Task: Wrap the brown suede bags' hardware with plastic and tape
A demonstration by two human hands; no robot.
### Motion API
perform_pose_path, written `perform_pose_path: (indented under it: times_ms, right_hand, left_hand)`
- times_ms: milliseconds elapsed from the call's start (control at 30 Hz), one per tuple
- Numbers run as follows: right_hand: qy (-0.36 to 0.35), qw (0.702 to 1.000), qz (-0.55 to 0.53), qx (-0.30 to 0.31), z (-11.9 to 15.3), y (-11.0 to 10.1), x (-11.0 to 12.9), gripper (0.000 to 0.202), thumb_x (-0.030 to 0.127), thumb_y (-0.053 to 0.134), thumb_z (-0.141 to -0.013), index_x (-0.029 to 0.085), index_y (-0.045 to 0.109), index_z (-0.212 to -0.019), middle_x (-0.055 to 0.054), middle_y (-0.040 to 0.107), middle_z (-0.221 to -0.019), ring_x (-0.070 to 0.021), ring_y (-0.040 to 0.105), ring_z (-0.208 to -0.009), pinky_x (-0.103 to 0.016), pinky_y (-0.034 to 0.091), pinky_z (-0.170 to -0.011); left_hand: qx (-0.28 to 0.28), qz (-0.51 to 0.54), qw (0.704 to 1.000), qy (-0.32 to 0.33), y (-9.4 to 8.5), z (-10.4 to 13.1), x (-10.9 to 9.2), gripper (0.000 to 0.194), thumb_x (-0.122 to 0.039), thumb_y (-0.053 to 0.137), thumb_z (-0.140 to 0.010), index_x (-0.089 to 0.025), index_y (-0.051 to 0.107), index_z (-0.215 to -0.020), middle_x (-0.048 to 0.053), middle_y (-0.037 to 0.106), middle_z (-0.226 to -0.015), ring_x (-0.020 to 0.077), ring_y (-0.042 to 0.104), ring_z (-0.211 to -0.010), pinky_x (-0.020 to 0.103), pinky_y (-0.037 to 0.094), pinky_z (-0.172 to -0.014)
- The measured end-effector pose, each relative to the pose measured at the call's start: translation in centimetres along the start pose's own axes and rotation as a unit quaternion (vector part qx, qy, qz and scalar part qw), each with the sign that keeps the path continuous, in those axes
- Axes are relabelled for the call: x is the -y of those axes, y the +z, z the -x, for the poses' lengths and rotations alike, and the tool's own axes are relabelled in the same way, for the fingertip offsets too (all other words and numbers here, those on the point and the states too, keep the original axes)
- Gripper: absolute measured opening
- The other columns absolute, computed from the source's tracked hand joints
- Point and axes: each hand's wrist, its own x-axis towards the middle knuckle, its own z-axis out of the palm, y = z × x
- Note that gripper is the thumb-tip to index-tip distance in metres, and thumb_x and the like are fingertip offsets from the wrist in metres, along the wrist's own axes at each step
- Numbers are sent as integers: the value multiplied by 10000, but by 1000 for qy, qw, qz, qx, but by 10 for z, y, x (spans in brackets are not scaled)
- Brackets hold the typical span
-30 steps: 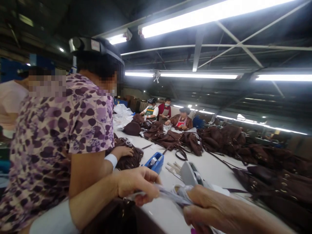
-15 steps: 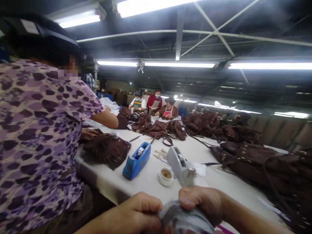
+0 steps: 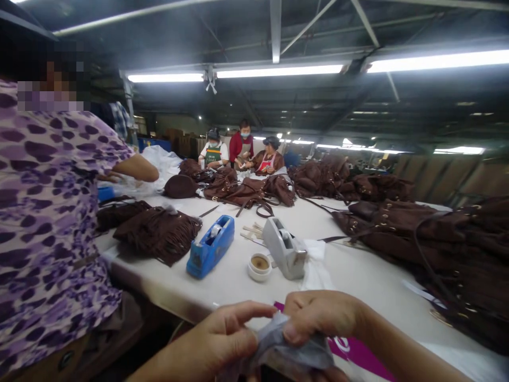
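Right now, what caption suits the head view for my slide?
Two hands handle grey material, with a blue tape dispenser and brown bags beyond.

Your 12 o'clock: white table (image 3: pixel 345 276) stretching ahead; above, bright tube light (image 3: pixel 278 71). Second tube (image 3: pixel 165 78) high at your 11, pale post (image 3: pixel 128 101) just below its left end. Third tube (image 3: pixel 437 61) high at your 1. Dark roof (image 3: pixel 159 45) overhead, pale strut (image 3: pixel 275 32) at 12. Brown panels (image 3: pixel 441 183), blurred, your 2 o'clock.
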Motion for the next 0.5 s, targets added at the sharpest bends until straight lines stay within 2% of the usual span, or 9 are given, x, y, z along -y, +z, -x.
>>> perform_pose_path:
  times_ms: [100, 167, 233, 333, 400, 500]
  right_hand:
    - [51, 996, 39, 59, 13, -4, 9, 321, 430, 677, -600, 143, 593, -482, 64, 456, -361, -35, 324, -269, -145, 244, -263]
    - [87, 991, 58, 78, 22, -6, 11, 327, 453, 662, -584, 147, 594, -495, 61, 456, -369, -46, 341, -274, -159, 284, -278]
    - [97, 991, 77, 46, 31, -8, 12, 313, 438, 678, -547, 151, 578, -473, 66, 440, -362, -49, 346, -286, -165, 298, -291]
    - [86, 991, 101, -13, 43, -12, 12, 311, 418, 708, -550, 147, 581, -466, 76, 421, -363, -44, 338, -306, -161, 249, -297]
    - [79, 990, 114, -11, 51, -13, 14, 339, 434, 739, -588, 143, 594, -492, 70, 444, -392, -48, 369, -333, -162, 257, -318]
    - [77, 986, 150, -9, 62, -10, 23, 393, 482, 778, -646, 138, 615, -550, 65, 481, -444, -52, 407, -369, -167, 313, -359]
  left_hand:
    - [40, -43, 998, -8, 5, -8, -10, 651, -475, 708, -795, -178, 519, -1342, -8, 661, -613, 86, 496, -434, 156, 319, -448]
    - [58, -63, 996, -18, 9, -13, -15, 655, -447, 703, -802, -195, 504, -1373, -14, 649, -645, 73, 468, -450, 149, 308, -448]
    - [61, -88, 994, -12, 17, -19, -19, 627, -381, 716, -793, -227, 530, -1372, -8, 648, -731, 80, 509, -545, 151, 359, -506]
    - [45, -96, 994, 15, 33, -28, -23, 545, -292, 724, -768, -271, 614, -1302, -9, 635, -809, 108, 573, -674, 184, 436, -631]
    - [42, -75, 996, 28, 43, -36, -20, 478, -268, 727, -761, -275, 668, -1235, 0, 640, -862, 118, 584, -688, 204, 452, -645]
    - [36, -51, 995, 79, 50, -47, -9, 314, -310, 756, -768, -232, 752, -1072, 55, 636, -1048, 190, 615, -882, 251, 476, -750]
